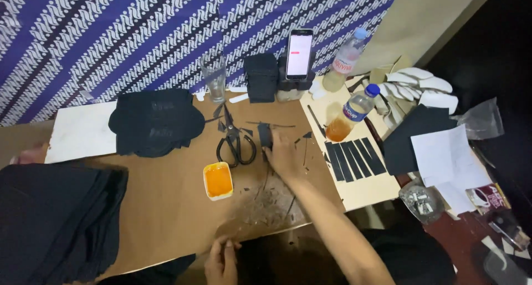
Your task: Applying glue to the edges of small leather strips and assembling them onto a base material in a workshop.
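a person's right hand (281, 152) reaches across a brown cardboard work surface (166, 207) at the centre of the frame, its fingers on a small black piece (265, 134) that lies just right of a pair of black scissors (235, 141); whether the fingers pinch the piece or only press on it cannot be told. the left hand (223, 260) sits at the bottom edge of the frame, near the front edge of the cardboard, fingers loosely curled and gripping nothing that can be seen.

just below and left of the scissors stands a small yellow tub of orange glue (218, 180). black scraps (266, 204) litter the cardboard below the right hand. to the right of centre, a row of black strips (354, 158) lies side by side on a pale board (366, 191), with a plastic bottle of amber liquid (350, 114) tipped beside them. at the upper centre a phone (299, 53) stands upright with its screen lit, next to a black box (261, 77) and a clear drinking glass (214, 77). a pile of black fabric (155, 121) rests at the upper left of the cardboard, and a larger dark stack (55, 218) fills the lower left of the frame. a blue and white patterned cloth (138, 30) hangs across the top.
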